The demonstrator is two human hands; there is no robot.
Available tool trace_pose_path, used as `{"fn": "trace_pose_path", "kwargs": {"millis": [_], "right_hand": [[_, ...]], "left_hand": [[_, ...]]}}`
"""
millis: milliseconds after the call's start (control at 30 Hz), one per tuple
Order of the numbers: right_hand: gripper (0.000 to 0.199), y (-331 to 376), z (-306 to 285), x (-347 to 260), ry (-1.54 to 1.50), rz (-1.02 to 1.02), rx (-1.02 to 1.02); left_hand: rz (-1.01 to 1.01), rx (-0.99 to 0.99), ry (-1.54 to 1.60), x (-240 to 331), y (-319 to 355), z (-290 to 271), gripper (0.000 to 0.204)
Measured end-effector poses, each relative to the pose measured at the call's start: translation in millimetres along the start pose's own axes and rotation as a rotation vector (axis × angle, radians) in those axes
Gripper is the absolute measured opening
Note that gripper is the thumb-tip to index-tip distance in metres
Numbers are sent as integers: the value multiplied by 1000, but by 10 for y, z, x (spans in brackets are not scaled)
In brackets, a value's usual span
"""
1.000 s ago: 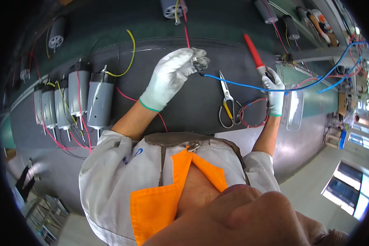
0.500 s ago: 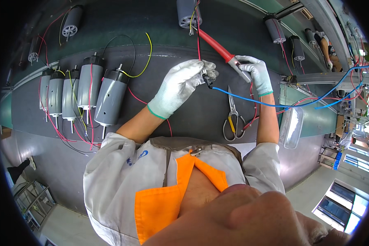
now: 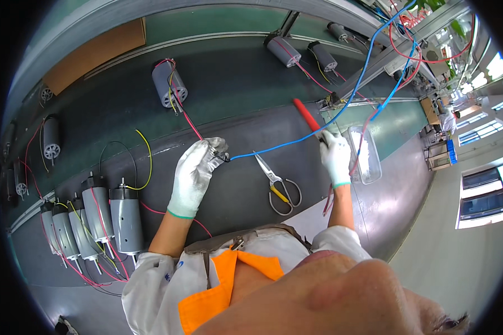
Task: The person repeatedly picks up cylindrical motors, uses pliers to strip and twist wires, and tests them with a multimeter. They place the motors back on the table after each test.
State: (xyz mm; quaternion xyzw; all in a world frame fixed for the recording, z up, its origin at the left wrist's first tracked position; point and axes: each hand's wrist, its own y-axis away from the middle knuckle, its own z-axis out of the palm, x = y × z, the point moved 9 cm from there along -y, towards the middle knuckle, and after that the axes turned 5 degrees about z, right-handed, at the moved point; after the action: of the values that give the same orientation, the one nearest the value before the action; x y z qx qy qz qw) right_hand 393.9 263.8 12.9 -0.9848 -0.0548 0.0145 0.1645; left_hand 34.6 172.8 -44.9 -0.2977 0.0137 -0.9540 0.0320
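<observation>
My left hand [image 3: 198, 167], in a white glove, is closed on the ends of the red and black motor wires [image 3: 190, 124]. The black tip of a thin blue cable [image 3: 288, 146] meets them at my fingertips; the exact joint is hidden. Those wires run up to a grey cylindrical motor [image 3: 167, 84]. Over to the right, my gloved right hand [image 3: 335, 159] grips a red-handled metal tool [image 3: 307, 116] by its metal end, the red handle pointing away from me. Scissors [image 3: 275, 184] with one yellow-wrapped handle lie between my hands.
Several grey motors [image 3: 127, 223] with loose wires stand in a row at the left. More motors [image 3: 283, 51] lie at the back. A clear plastic box [image 3: 366, 156] with white contents is beside my right hand. The blue cable hangs across from the metal frame [image 3: 369, 70].
The view has shifted. My right hand has moved away from my left with the red-handled tool. My left hand keeps its hold on the wires.
</observation>
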Motion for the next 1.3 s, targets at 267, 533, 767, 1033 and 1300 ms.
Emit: {"fn": "trace_pose_path", "kwargs": {"millis": [267, 533, 767, 1033, 1300], "right_hand": [[53, 630, -102, -1969, -1657, -67, -794], [38, 426, -104, -1479, -854, 229, -404], [33, 1244, 498, -2108, -1296, 79, -696], [31, 1077, 185, -2612, -1305, -209, -630], [24, 1532, -91, -3028, -1125, -624, -483]], "left_hand": [[4, 112, -667, 238, -119, -308, 35], [649, 949, -2296, 2867, 942, -251, 77], [-258, 714, -2588, 1651, 1780, -498, 102], [-324, 711, -2396, 1645, 1693, -508, 113], [-186, 461, -1665, 995, 1527, -667, 128]]}}
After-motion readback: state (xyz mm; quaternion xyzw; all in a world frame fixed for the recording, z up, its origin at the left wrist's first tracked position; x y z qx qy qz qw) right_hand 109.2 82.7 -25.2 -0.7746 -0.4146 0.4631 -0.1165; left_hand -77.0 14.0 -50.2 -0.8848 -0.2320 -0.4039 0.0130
